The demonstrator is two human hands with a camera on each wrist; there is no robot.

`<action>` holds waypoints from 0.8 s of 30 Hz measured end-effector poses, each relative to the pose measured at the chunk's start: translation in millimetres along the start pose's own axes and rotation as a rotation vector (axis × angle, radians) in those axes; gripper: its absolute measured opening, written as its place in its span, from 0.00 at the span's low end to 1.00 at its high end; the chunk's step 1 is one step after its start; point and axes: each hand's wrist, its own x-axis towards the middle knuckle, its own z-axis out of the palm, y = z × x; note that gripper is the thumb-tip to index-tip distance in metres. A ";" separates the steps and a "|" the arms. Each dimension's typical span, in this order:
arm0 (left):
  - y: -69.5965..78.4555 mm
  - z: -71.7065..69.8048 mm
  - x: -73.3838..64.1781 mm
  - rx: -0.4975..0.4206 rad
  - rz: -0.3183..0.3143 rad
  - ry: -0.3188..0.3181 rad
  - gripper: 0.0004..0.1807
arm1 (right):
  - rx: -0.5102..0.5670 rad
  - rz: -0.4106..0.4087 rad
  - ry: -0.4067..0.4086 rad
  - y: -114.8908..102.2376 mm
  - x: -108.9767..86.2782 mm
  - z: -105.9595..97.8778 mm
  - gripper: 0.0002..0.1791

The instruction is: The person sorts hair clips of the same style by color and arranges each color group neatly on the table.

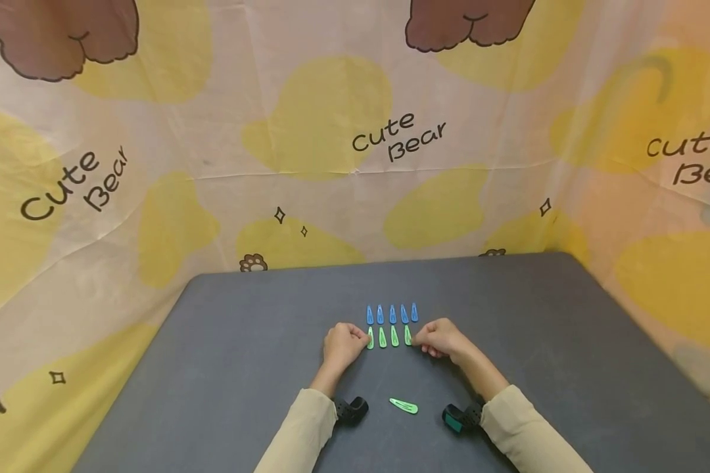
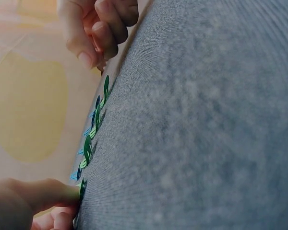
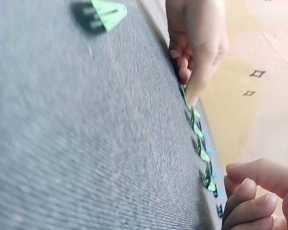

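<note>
Several green hair clips point(image 1: 394, 336) stand side by side in a row, just in front of a row of several blue hair clips point(image 1: 392, 314). My left hand point(image 1: 344, 345) pinches the leftmost green hair clip point(image 1: 370, 337) at the row's end; in the left wrist view its thumb point(image 2: 53, 194) presses against that clip. Beside the rightmost green hair clip point(image 1: 407, 336), my right hand point(image 1: 444, 338) hovers with loosely curled fingers and nothing between them. In the right wrist view its fingertips point(image 3: 247, 188) show apart from the green clips.
One more green hair clip point(image 1: 403, 406) lies slanted on the dark grey table point(image 1: 242, 381), nearer the front between my forearms. Black wrist devices point(image 1: 352, 411) sit on both wrists. A patterned cloth point(image 1: 319, 131) hangs behind and beside the table.
</note>
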 end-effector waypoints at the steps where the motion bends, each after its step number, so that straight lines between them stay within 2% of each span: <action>1: 0.0 0.0 -0.3 0.000 -0.001 0.000 0.08 | 0.000 -0.001 -0.004 -0.7 -1.8 0.2 0.12; 9: -0.3 0.2 -0.9 0.017 0.005 0.011 0.08 | 0.003 -0.013 -0.004 -5.8 -13.6 1.2 0.06; 15: 0.3 -0.1 -1.1 0.018 0.007 0.009 0.07 | -0.002 -0.019 0.005 -7.0 -18.9 1.7 0.07; 24: -0.2 0.6 -0.2 0.023 -0.005 0.006 0.08 | -0.011 -0.060 -0.026 -7.8 -25.5 1.8 0.08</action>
